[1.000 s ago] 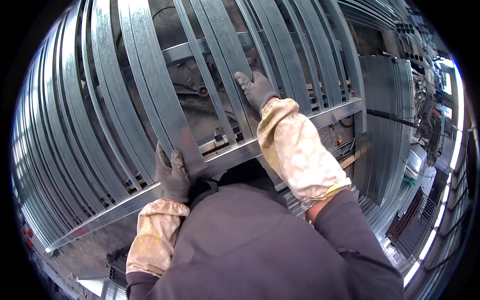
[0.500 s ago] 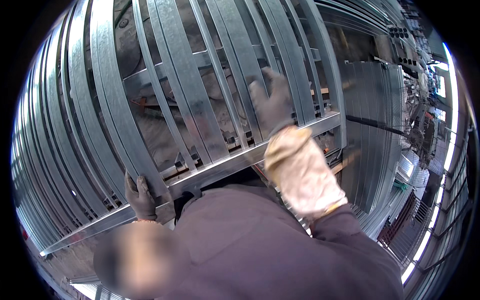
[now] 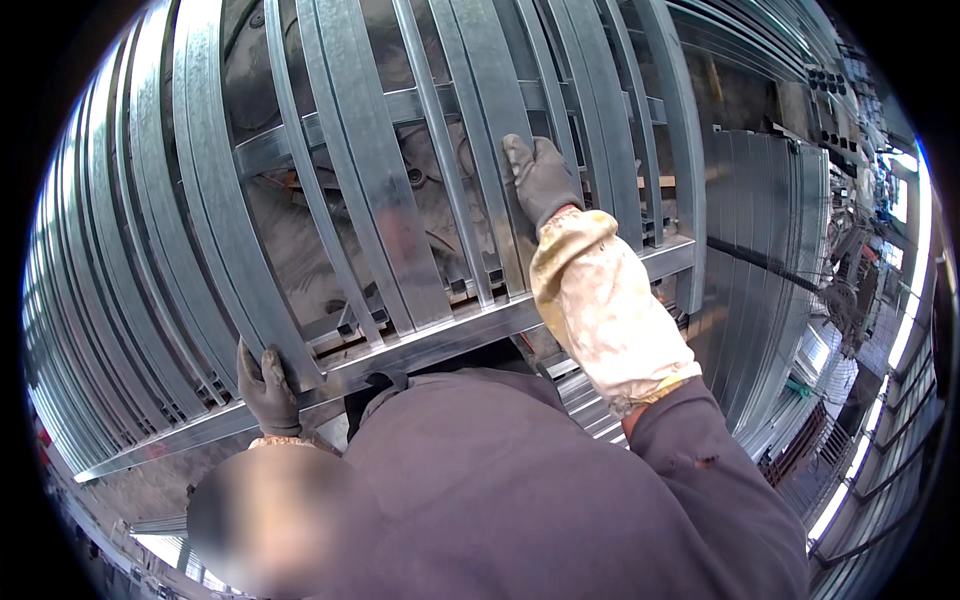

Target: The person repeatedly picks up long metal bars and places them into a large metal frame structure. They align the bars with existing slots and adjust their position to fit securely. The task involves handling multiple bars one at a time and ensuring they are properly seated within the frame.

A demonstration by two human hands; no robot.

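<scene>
A frame of long galvanized steel bars, laid side by side, spreads in front of me. My left hand (image 3: 268,392), in a dark grey glove, is closed on the near end of one wide steel bar (image 3: 235,240), thumb on top and fingers at its left edge. Farther right, my gloved right hand (image 3: 543,180) grips the right edge of another wide steel bar (image 3: 480,95). Its thumb lies on the face, and the fingers partly disappear past the edge. A light cuff (image 3: 605,305) covers my right forearm. Beneath the near ends runs a steel crossbar (image 3: 440,345).
Narrow steel strips (image 3: 445,150) run between the wide bars. Through the gaps shows a dirty floor (image 3: 280,215). A stack of metal sheets (image 3: 755,190) stands to the right, with a dark rod (image 3: 765,260) across it. Wire mesh racks (image 3: 835,385) lie beyond.
My right hand, blurred with fingers spread over the bars before, has come to rest gripping a bar's edge. My left hand stays at the same bar end. The view has shifted slightly.
</scene>
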